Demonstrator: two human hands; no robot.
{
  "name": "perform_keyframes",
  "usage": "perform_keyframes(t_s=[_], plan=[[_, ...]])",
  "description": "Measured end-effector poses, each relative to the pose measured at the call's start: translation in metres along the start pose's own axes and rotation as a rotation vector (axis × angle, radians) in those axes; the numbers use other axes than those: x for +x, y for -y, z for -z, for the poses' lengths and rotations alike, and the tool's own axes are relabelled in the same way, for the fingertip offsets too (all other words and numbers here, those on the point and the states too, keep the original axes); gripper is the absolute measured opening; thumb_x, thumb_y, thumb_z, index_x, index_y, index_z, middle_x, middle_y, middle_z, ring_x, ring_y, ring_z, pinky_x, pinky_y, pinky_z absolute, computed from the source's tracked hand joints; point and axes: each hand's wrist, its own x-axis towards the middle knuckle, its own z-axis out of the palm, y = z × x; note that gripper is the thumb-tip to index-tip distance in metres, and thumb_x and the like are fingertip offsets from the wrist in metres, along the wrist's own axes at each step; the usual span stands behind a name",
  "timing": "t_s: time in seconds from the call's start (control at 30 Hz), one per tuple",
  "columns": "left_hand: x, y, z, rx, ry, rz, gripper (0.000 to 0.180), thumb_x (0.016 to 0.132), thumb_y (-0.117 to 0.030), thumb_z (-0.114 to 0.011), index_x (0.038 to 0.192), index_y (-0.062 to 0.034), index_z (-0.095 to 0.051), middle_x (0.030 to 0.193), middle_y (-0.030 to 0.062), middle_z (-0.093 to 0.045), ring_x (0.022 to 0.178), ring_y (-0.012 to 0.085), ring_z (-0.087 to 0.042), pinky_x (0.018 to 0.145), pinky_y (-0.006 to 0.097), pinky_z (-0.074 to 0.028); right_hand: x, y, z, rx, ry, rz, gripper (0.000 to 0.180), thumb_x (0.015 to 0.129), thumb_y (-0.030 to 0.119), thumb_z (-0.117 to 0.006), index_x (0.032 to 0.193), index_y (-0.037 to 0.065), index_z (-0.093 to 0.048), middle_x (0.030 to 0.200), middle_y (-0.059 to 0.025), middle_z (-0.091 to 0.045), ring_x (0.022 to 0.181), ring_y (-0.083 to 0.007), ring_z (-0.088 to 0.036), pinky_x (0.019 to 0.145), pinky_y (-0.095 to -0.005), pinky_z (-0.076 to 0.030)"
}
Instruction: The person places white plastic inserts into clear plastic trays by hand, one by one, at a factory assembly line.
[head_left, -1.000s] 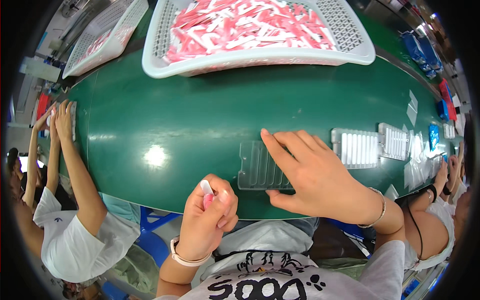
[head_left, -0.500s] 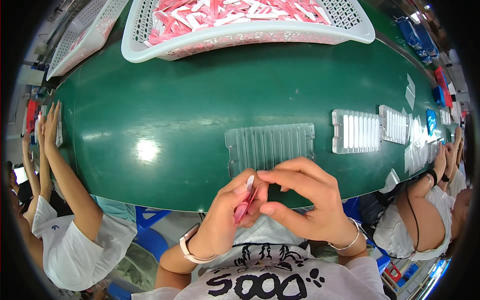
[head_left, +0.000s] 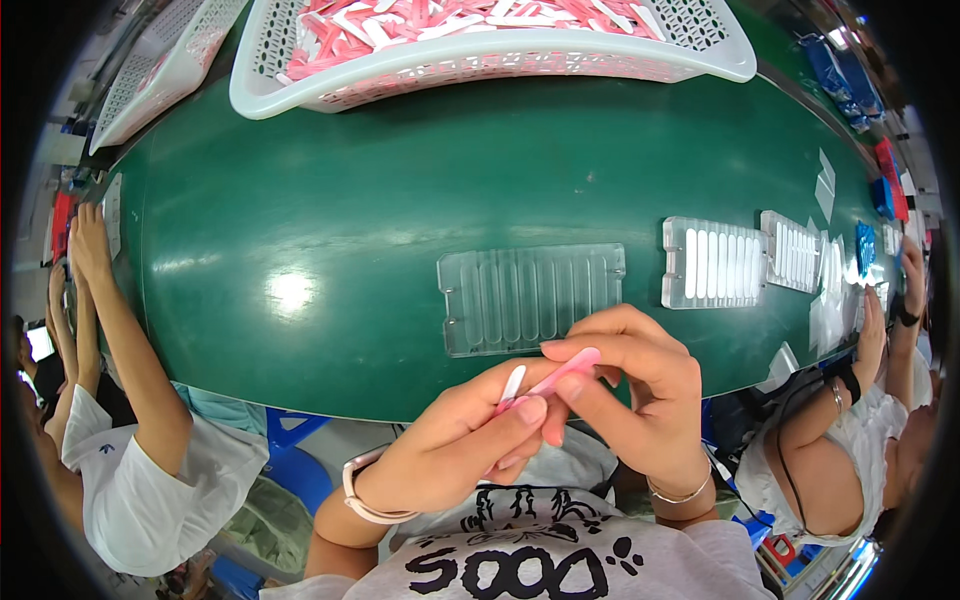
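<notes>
My left hand (head_left: 450, 440) is closed around a few small strips with rounded ends that look like nail files; a white nail file (head_left: 512, 383) sticks up from it. A pink nail file (head_left: 570, 371) slants up to the right between my two hands. My right hand (head_left: 640, 385) pinches its upper end between thumb and fingers, while the lower end is at my left thumb. Just beyond my hands lies a clear plastic tray (head_left: 530, 296) with long rounded slots; no strips show in them. How many my left fingers cover is hidden.
A white perforated basket (head_left: 490, 66) of pink and white nail files stands at the far side. To the right on the green table (head_left: 330, 200) are two trays (head_left: 674, 262) holding white strips, beside clear plastic sleeves (head_left: 832, 290). Co-workers sit left and right.
My right hand has closed on a pink nail file, which now slants up between my hands. Earlier its fingers were apart and the strips sat bunched in my left hand.
</notes>
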Motion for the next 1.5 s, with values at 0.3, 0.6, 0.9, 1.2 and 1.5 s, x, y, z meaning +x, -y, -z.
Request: perform_keyframes(t_s=[0.3, 0.6, 0.9, 1.2, 1.5], plan=[[0.007, -0.006, -0.008, 0.24, -0.166, -0.113, 0.029, 0.101, -0.016, -0.039, 0.118, 0.0055, -0.05, 0.076, 0.0134, -0.063, 0.04, 0.0037, -0.036, 0.038, 0.02, -0.029, -0.003, -0.001, 0.008, 0.193, -0.109, -0.114, 0.018, 0.084, -0.001, -0.065, 0.101, 0.001, -0.07, 0.095, -0.0106, -0.064, 0.076, -0.012, -0.058, 0.06, -0.022, -0.041], [0.002, -0.004, 0.008, -0.038, -0.266, -0.078, 0.026, 0.103, -0.024, -0.041, 0.106, 0.0, -0.05, 0.066, -0.002, -0.037, 0.051, 0.0044, -0.027, 0.044, 0.022, -0.023, 0.004, -0.008, 0.038, 0.37, -0.2, -0.043, 0.01, 0.083, -0.006, -0.057, 0.092, -0.004, -0.063, 0.081, -0.0057, -0.058, 0.07, -0.0082, -0.052, 0.06, -0.0198, -0.039], [0.008, -0.006, 0.0, 0.034, -0.245, -0.054, 0.029, 0.1, -0.014, -0.04, 0.122, 0.0029, -0.048, 0.079, 0.0096, -0.055, 0.048, 0.0058, -0.031, 0.04, 0.021, -0.026, 0.048, 0.008, 0.06, -0.516, 0.104, 0.071, 0.009, 0.076, -0.002, -0.06, 0.083, 0.001, -0.064, 0.069, -0.0055, -0.057, 0.057, -0.0125, -0.047, 0.051, -0.0277, -0.036], [0.005, 0.004, 0.01, 0.167, -0.187, -0.098, 0.018, 0.101, -0.016, -0.045, 0.112, -0.0013, -0.048, 0.084, 0.0094, -0.064, 0.05, 0.0015, -0.031, 0.044, 0.019, -0.026, 0.084, -0.004, 0.06, -0.629, 0.406, 0.167, 0.013, 0.073, 0.004, -0.064, 0.085, 0.002, -0.058, 0.066, -0.0072, -0.051, 0.059, -0.0216, -0.049, 0.055, -0.0338, -0.04], [0.003, 0.001, 0.004, 0.199, -0.213, -0.075, 0.018, 0.1, -0.017, -0.048, 0.107, -0.0008, -0.052, 0.082, 0.0063, -0.063, 0.051, 0.0005, -0.031, 0.044, 0.019, -0.025, 0.119, 0.022, 0.059, -0.857, 0.834, -0.154, 0.033, 0.069, 0.013, -0.063, 0.097, -0.002, -0.053, 0.088, -0.0145, -0.061, 0.088, -0.0292, -0.059, 0.07, -0.0382, -0.049]])
